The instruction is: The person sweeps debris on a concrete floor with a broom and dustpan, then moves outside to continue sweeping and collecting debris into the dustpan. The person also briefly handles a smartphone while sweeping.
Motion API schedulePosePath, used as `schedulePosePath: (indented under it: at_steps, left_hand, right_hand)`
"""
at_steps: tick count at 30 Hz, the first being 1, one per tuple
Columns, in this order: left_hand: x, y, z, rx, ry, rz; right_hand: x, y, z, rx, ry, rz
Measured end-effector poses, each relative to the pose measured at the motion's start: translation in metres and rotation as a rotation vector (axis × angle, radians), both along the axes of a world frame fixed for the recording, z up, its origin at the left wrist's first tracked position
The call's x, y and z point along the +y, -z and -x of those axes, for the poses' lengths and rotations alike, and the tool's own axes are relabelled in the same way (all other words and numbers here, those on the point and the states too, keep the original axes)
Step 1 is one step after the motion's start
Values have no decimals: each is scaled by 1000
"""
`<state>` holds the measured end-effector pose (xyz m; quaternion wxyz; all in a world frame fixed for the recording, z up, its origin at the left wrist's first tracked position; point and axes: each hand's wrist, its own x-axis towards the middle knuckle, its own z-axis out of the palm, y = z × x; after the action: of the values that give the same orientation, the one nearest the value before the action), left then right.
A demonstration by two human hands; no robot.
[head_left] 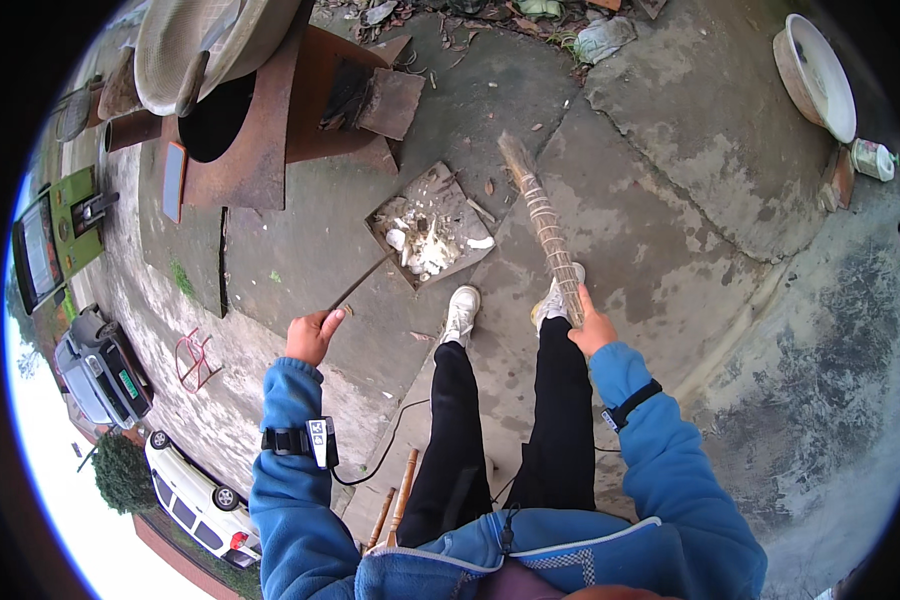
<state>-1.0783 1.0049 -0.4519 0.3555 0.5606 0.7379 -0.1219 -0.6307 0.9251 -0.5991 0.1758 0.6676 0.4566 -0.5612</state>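
Left fingers (331, 322) grip the thin dark handle (362, 281) of a square metal dustpan (454, 203); right fingers (586, 301) clasp a bound brown straw broom (544, 217), grey concrete (510, 222) separating their edges.

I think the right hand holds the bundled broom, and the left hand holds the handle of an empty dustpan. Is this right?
Not quite: the dustpan has whitish scraps in it, as the head view shows. The right hand does hold the bundled broom, and the left hand the dustpan's handle.
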Motion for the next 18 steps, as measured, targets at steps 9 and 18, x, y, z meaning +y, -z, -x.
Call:
schedulePosePath:
  at_steps: [9,18]
  left_hand:
    - [-11,10,14,49,-67,-22]
    - [-7,13,8,72,-60,67]
  right_hand:
    - [73,74,51,-240,-71,30]
    - [42,-16,47,48,-267,70]
